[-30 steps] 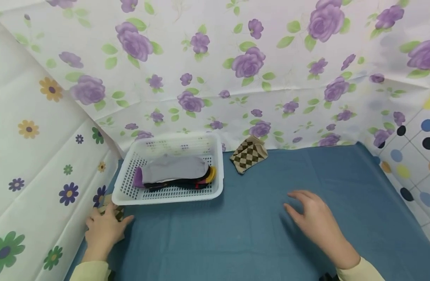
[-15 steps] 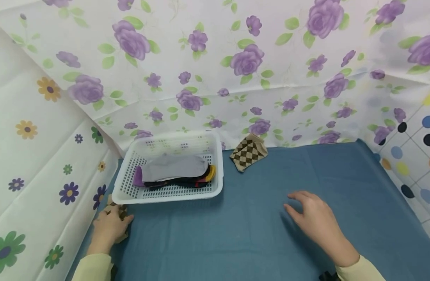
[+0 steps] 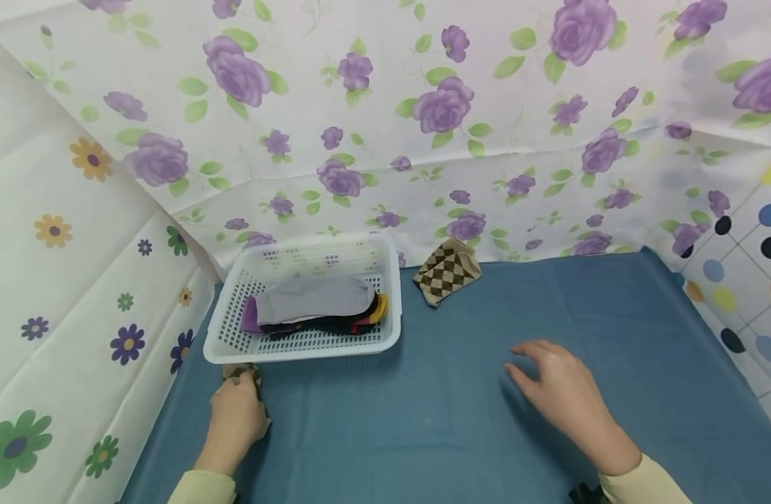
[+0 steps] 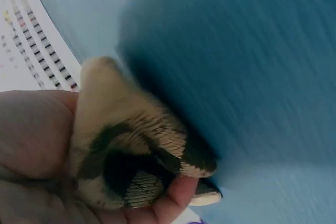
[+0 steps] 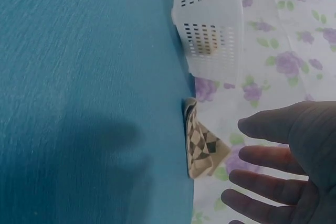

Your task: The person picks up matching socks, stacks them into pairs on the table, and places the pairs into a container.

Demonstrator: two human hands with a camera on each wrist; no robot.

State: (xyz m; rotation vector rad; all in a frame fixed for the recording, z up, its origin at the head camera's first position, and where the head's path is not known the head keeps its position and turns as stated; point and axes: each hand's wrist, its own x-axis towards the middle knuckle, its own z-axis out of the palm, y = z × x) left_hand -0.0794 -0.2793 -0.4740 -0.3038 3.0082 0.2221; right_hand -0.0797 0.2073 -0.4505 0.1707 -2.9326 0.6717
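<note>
My left hand (image 3: pixel 233 418) holds a beige sock with dark brown checks (image 4: pixel 126 114) just in front of the basket's left corner. In the left wrist view its fingers curl round the bunched fabric. A matching checked sock (image 3: pixel 447 273) lies crumpled at the back of the table, right of the basket. My right hand (image 3: pixel 563 393) hovers over the right part of the table, fingers loosely bent and apart, holding nothing. The white basket (image 3: pixel 303 355) contains a grey sock (image 3: pixel 316 299) on top of black, purple and yellow pieces.
A blue cloth (image 3: pixel 385 434) covers the table. Behind it hangs a white sheet with purple roses (image 3: pixel 360 126). A flower-print sheet (image 3: pixel 64 294) closes the left side, and a dotted one (image 3: pixel 753 301) stands at the right.
My left hand has gathered up the checked sock by the left edge and moved right with it. The right hand has hardly moved, and the basket stays in place.
</note>
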